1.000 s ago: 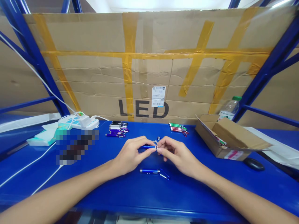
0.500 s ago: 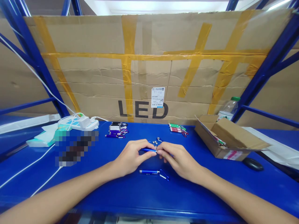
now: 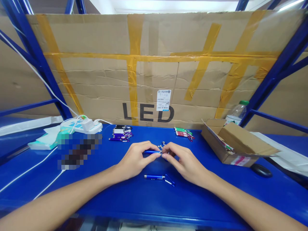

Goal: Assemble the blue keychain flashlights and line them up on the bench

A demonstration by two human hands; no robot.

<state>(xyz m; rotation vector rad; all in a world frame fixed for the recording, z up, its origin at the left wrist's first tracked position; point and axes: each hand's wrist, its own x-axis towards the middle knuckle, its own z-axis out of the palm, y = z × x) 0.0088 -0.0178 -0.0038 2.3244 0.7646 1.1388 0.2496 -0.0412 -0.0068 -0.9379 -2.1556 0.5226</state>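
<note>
My left hand (image 3: 134,158) is closed around a slim blue penlight (image 3: 151,151), held nearly level with its silver end pointing right. At that end, my right hand (image 3: 186,160) has thumb and index finger pinched together; anything between them is too small to make out. Just behind the fingertips lie several small silver button cells (image 3: 159,146). A small clip piece (image 3: 164,143) is partly hidden by the right hand. Nearer the front, a second blue penlight (image 3: 154,177) with a blue carabiner lies on the blue table (image 3: 149,202).
Rows of black, silver and purple penlights (image 3: 120,132) lie back left, with green and red ones (image 3: 183,132) back right. An open cardboard box (image 3: 223,149), black mouse (image 3: 261,170) and bottle (image 3: 237,114) stand right. A power strip (image 3: 89,127) with cables lies left.
My right fingers have shifted slightly upward at the penlight's end and now cover more of the clip piece. The held penlight sits a little higher and more level.
</note>
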